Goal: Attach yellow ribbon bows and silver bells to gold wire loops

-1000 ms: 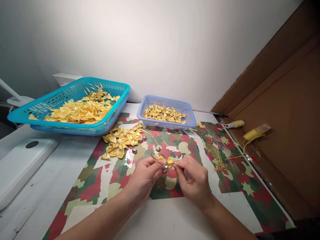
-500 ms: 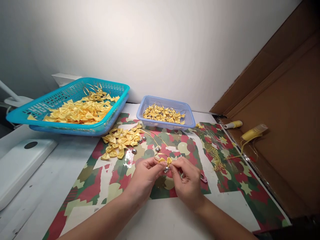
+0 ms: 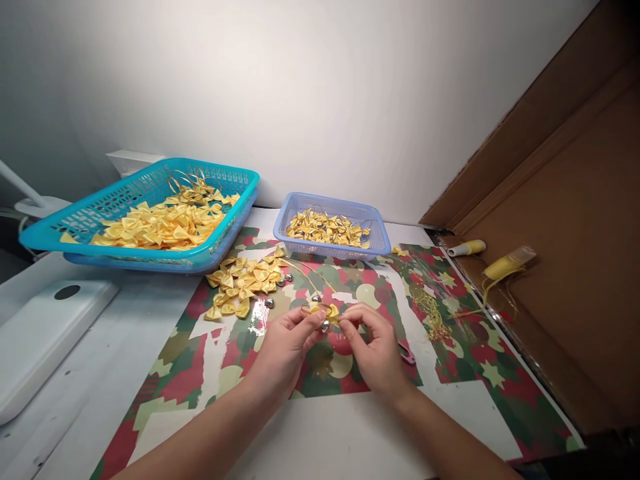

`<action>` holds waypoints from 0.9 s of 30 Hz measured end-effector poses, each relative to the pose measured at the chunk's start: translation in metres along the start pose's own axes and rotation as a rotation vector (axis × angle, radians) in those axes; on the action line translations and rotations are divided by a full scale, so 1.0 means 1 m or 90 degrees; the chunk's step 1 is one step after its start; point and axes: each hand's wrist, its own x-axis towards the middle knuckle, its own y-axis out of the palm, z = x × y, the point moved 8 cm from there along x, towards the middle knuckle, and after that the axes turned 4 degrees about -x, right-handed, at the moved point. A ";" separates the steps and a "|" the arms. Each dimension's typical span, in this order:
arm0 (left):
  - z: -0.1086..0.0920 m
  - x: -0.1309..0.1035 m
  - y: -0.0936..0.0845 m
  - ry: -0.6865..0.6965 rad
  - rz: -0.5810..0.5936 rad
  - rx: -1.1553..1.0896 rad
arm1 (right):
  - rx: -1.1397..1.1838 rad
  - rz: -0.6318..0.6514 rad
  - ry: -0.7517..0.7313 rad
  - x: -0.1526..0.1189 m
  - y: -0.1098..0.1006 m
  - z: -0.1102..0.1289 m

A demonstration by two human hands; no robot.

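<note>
My left hand (image 3: 293, 335) pinches a yellow satin bow (image 3: 332, 312) between thumb and fingers. A thin gold cord loop (image 3: 306, 309) rises behind this bow, and a silver jingle bell (image 3: 325, 327) hangs just under it. At the bow's right edge the thumb and fingers of my right hand (image 3: 371, 337) are pinched together; whether they grip the ribbon or a thin cord is too small to tell. Beyond the hands, another silver bell (image 3: 316, 299) lies beside gold cords (image 3: 305, 272). A pile of yellow bows (image 3: 245, 283) lies to the left, with loose bells (image 3: 270, 303) near it.
A turquoise basket (image 3: 220, 233) of bows stands back left, a lavender basket (image 3: 330, 249) of belled bows back centre. Gold cords (image 3: 431, 317) lie at right, near yellow thread spools (image 3: 510, 262). A pink-handled tool (image 3: 407, 355) is partly behind my right hand. A white device (image 3: 55, 333) sits left.
The bow and bell have shifted slightly left and up with my left hand. My right fingers have moved from the bow's middle out to its right edge.
</note>
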 end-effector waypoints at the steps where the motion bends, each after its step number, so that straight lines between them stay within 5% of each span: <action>1: 0.001 0.000 -0.001 -0.001 0.003 0.017 | 0.008 0.010 0.020 0.000 0.002 -0.002; 8: 0.001 0.002 -0.006 0.056 0.015 0.198 | 0.077 0.052 0.125 -0.005 0.013 -0.010; 11: -0.003 0.003 -0.007 0.077 0.000 0.214 | 0.014 -0.007 0.053 -0.006 0.001 0.001; 14: -0.009 0.001 -0.007 0.114 -0.015 0.248 | -0.087 -0.121 -0.141 -0.013 -0.015 0.028; 17: -0.016 -0.005 0.000 0.182 0.010 0.278 | -0.190 -0.131 -0.263 -0.021 -0.010 0.045; 22: -0.035 -0.020 0.013 0.370 0.031 0.433 | -0.234 -0.130 -0.168 -0.014 -0.004 0.032; 27: -0.031 -0.014 0.014 0.355 0.060 0.443 | -0.177 -0.154 -0.202 -0.011 -0.010 0.036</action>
